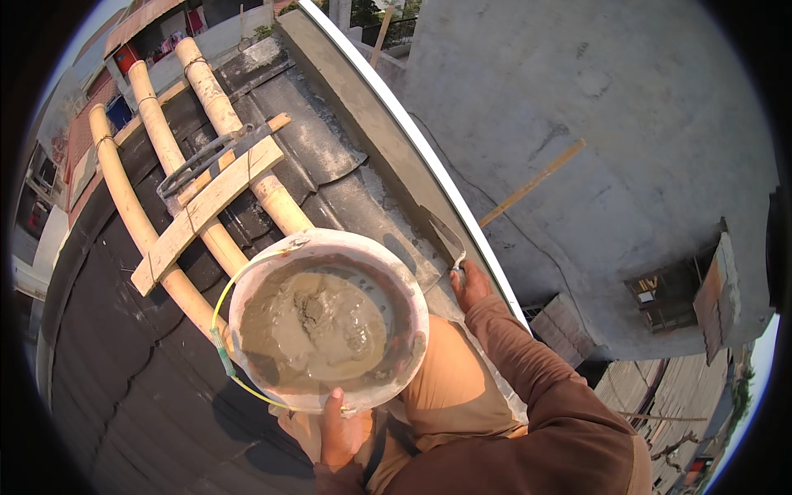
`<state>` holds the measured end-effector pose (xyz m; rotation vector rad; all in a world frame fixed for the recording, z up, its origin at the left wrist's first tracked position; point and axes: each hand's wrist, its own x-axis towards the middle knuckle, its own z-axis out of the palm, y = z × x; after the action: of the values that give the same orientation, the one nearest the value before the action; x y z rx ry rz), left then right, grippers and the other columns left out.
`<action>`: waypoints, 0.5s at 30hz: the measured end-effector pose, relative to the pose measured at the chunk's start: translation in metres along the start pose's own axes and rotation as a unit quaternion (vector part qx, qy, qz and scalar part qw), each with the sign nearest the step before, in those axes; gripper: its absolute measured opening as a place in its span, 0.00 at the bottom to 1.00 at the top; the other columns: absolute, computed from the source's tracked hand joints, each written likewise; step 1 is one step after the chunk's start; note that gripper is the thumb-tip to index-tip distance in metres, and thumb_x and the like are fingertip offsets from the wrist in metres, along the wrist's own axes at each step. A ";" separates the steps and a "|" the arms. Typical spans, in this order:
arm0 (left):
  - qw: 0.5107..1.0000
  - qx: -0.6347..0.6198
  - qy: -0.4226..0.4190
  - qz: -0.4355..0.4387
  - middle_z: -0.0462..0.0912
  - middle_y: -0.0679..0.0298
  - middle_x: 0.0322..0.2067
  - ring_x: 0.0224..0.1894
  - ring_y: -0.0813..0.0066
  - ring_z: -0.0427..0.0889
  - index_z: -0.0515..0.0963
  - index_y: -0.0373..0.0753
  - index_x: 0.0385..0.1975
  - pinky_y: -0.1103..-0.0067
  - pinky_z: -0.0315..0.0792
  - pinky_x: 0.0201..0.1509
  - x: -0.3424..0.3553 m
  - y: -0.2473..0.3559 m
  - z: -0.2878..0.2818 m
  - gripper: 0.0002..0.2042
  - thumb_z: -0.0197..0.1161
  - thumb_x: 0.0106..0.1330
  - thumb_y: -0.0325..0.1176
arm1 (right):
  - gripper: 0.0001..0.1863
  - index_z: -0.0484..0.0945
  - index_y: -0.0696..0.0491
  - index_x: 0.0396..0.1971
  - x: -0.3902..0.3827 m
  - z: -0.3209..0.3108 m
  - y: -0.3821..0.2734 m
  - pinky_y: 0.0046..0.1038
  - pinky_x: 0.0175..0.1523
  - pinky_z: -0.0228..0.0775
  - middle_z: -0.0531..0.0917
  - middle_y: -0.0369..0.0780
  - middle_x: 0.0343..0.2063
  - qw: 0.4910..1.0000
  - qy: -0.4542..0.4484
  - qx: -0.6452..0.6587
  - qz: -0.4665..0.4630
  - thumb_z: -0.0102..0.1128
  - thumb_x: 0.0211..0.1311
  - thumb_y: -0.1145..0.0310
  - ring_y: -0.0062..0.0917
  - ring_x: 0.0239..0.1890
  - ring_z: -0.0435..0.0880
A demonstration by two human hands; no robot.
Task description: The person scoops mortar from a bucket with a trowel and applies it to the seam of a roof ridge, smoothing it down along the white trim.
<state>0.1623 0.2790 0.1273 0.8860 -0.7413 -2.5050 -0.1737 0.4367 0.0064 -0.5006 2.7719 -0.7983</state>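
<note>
In the head view, my left hand (342,433) grips the lower rim of a white bucket (408,297) with a yellow cord handle, thumb over the edge. Wet grey mortar (313,330) sits inside it. My right hand (472,285) is closed on the handle of a metal trowel (445,235), whose blade lies at the face of a grey plastered ledge (371,124) edged by a white strip. Beneath the bucket and my bent knee are dark roof tiles (330,144), with grey residue along the ledge.
Three bamboo poles (124,186) with a wooden cross-plank (206,214) lie over the roof at left. Beyond the ledge stands a grey plastered wall (619,124) with a jutting wooden batten (536,181) and a small opening (660,293). Neighbouring buildings (169,29) show around the edges.
</note>
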 end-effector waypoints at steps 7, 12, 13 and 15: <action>0.999 0.027 -0.004 0.032 0.70 0.60 0.68 0.69 0.60 0.70 0.63 0.39 0.71 0.59 0.65 0.72 0.004 -0.007 -0.002 0.30 0.60 0.73 0.43 | 0.20 0.76 0.56 0.52 0.036 0.028 -0.001 0.49 0.56 0.73 0.84 0.56 0.46 0.998 0.002 -0.047 0.041 0.62 0.68 0.60 0.55 0.51 0.82; 1.000 0.020 -0.007 0.006 0.70 0.61 0.69 0.71 0.62 0.67 0.62 0.39 0.72 0.60 0.60 0.76 -0.002 0.000 0.002 0.31 0.61 0.72 0.43 | 0.21 0.74 0.56 0.56 0.048 0.002 -0.053 0.48 0.59 0.72 0.82 0.55 0.51 0.998 0.035 0.038 -0.030 0.61 0.71 0.60 0.54 0.55 0.80; 1.000 0.018 -0.001 0.005 0.70 0.61 0.69 0.71 0.62 0.67 0.62 0.39 0.72 0.59 0.60 0.75 -0.003 0.000 0.000 0.31 0.61 0.72 0.43 | 0.21 0.75 0.57 0.56 0.041 -0.017 -0.068 0.48 0.58 0.72 0.82 0.56 0.50 0.999 0.013 0.034 -0.018 0.61 0.70 0.61 0.55 0.54 0.80; 1.000 0.014 0.011 0.004 0.69 0.61 0.69 0.71 0.62 0.67 0.62 0.39 0.73 0.59 0.60 0.76 -0.004 -0.001 -0.003 0.32 0.61 0.72 0.43 | 0.20 0.76 0.57 0.54 0.033 -0.021 -0.057 0.47 0.58 0.72 0.83 0.55 0.50 0.999 -0.024 0.016 -0.028 0.61 0.69 0.61 0.54 0.54 0.81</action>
<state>0.1666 0.2809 0.1263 0.9168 -0.7743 -2.4804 -0.1954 0.3881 0.0514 -0.5855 2.7079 -0.8288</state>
